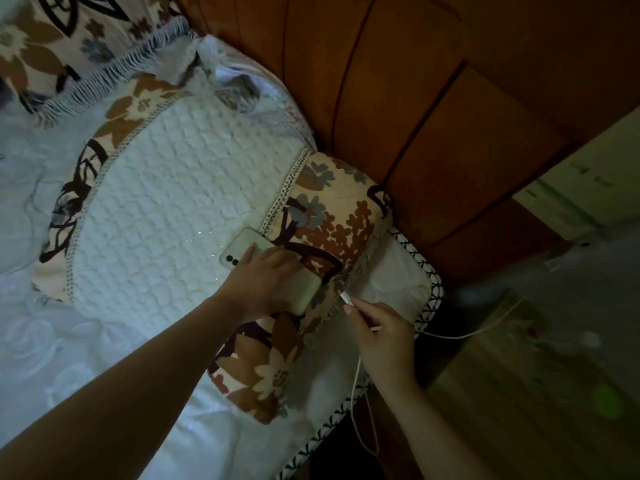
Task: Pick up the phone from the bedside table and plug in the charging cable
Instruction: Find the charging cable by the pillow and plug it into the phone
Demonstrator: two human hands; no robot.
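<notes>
A pale green phone (242, 247) lies face down on a floral pillow (194, 209), camera end toward the left. My left hand (263, 282) presses flat over its middle and grips it, leaving both ends showing. My right hand (381, 330) pinches the white charging cable (485, 329) just behind its plug (345, 296). The plug tip sits a short way from the phone's lower right end, apart from it. The cable trails right toward the bedside table (540, 341) and loops down under my wrist.
A brown padded headboard (415, 116) stands behind the pillow. A second floral cushion (52, 46) lies at top left. White bedding (69, 341) spreads to the left. The bed edge has a black-and-white trim (429, 306). The dim bedside table holds blurred small items.
</notes>
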